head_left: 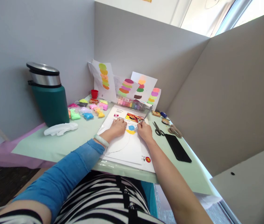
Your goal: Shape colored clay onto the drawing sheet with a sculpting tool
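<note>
My right hand [144, 131] grips a metal fork [148, 112], its handle pointing up and away. The tines are at the right edge of a blue clay patch [131, 127]; whether they press into it is too small to tell. Just below the blue patch lies a yellow-orange clay patch [130, 132]. Both patches are on a white sheet of paper [127, 149] with a thin curved pencil line. Left of the patches, my left hand [118, 127] rests on the paper, holding nothing, fingers laid out on it. Beneath the sheet is a printed white pad [120, 111].
Bagged coloured clay [88, 116], a red cup [94, 94] and a green flask [50, 102] stand left, with a crumpled white tissue [60, 128]. Papers with colour patches [104, 77] lean behind a clear clay pack [132, 104]. Scissors [158, 130] and a black phone [177, 147] lie right.
</note>
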The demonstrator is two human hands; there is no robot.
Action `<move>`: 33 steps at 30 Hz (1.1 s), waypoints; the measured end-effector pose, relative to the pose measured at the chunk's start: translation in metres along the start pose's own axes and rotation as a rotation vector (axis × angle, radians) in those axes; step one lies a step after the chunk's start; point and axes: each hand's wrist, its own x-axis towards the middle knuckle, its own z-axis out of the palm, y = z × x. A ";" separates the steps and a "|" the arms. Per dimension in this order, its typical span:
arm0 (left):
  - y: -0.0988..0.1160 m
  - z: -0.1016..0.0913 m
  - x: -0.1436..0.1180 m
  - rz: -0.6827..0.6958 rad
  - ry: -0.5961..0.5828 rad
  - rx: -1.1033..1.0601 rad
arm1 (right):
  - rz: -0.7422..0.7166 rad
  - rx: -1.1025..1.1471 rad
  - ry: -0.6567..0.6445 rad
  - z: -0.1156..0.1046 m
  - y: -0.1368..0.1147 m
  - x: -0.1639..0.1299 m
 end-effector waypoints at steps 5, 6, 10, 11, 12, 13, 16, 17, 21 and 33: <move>0.000 -0.001 0.000 -0.004 -0.006 -0.008 | -0.015 0.006 -0.019 0.001 -0.001 0.000; 0.000 -0.001 0.000 -0.004 -0.005 -0.006 | -0.006 -0.007 -0.014 0.001 0.000 0.000; 0.000 0.001 0.001 0.002 0.006 0.001 | 0.017 -0.055 0.019 0.001 0.002 0.001; 0.000 0.001 0.001 0.004 0.009 0.001 | 0.016 -0.057 0.021 0.001 0.003 0.002; 0.000 0.001 0.000 0.007 0.012 0.001 | 0.011 -0.054 0.019 0.001 0.003 0.002; 0.000 0.001 0.000 0.009 0.013 0.001 | 0.005 -0.049 0.016 0.001 0.003 0.001; 0.000 0.000 0.000 0.006 0.007 0.000 | -0.013 -0.038 0.006 0.001 0.002 0.001; 0.000 0.000 -0.001 0.003 0.003 -0.001 | -0.012 -0.041 0.007 0.001 0.001 0.001; 0.000 -0.001 -0.001 0.004 0.000 0.003 | 0.004 -0.058 0.021 0.000 0.001 0.001; -0.001 0.002 0.000 0.014 0.017 0.008 | 0.017 -0.035 -0.001 0.002 0.002 0.001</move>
